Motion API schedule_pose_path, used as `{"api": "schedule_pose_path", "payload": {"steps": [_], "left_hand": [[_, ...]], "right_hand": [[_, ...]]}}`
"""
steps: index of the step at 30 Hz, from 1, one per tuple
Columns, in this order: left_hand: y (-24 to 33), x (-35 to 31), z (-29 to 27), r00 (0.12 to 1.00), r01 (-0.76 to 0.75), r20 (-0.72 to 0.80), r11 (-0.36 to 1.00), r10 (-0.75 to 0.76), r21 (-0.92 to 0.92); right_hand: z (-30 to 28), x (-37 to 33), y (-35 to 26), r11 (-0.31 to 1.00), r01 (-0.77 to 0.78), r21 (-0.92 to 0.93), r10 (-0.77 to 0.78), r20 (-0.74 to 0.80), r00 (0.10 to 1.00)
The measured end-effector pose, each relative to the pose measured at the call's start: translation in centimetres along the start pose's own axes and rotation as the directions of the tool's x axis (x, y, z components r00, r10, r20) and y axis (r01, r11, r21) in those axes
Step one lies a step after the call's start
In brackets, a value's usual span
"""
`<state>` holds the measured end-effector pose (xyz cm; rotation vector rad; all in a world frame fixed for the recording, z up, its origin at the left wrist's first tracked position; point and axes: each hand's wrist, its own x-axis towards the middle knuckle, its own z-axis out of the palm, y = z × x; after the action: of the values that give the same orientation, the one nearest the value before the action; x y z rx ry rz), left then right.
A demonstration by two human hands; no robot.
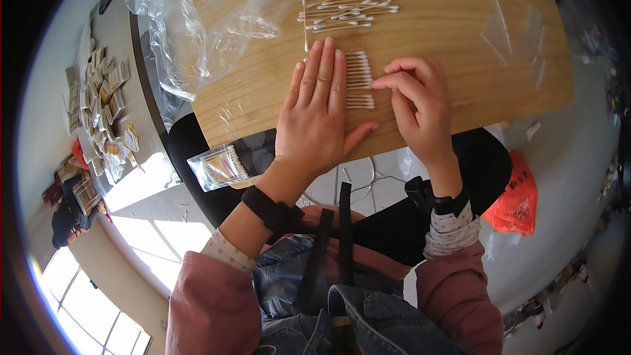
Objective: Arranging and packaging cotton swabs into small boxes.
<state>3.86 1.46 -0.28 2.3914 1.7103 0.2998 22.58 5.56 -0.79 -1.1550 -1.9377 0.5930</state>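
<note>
My left hand [312, 115] lies flat on the wooden table [473, 98], fingers together and thumb out to the side. It covers the left part of a neat row of cotton swabs [358, 69], whose white tips stick out to the right. A small gap sets off a few aligned swabs [359, 101] at the near end. At the row's right side is my right hand [420, 112], its index finger stretched to the swab tips and its thumb apart. Nothing shows between its fingers. Loose cotton swabs [345, 14] lie farther back in an untidy group.
A crumpled clear plastic bag [210, 23] spreads over the back left. Clear film pieces [497, 31] lie at the right. By my left forearm is a clear pack of swabs [222, 167]. A red plastic bag [516, 194] sits lower right; many small packs [102, 102] are heaped far left.
</note>
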Motion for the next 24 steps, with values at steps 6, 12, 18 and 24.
{"api": "schedule_pose_path", "payload": {"steps": [6,12,18,24], "left_hand": [[-0.02,-0.03,0.02,1.0,-0.003,-0.012,1.0,0.003,0.003],[0.07,-0.07,0.08,1.0,0.002,-0.002,1.0,-0.002,0.005],[0.0,-0.11,0.06,1.0,-0.005,-0.015,1.0,0.006,0.007],[0.06,-0.12,0.04,1.0,-0.008,-0.027,1.0,0.008,0.001]], "right_hand": [[-0.09,0.07,-0.05,1.0,-0.009,0.002,0.009,0.007,1.0],[-0.08,0.05,-0.06,0.999,0.013,-0.046,-0.012,0.016,1.0],[-0.05,0.12,-0.16,0.998,0.025,-0.065,-0.023,0.029,0.999],[0.44,0.9,-0.08,0.999,-0.04,-0.003,0.04,-0.02,0.999]]}}
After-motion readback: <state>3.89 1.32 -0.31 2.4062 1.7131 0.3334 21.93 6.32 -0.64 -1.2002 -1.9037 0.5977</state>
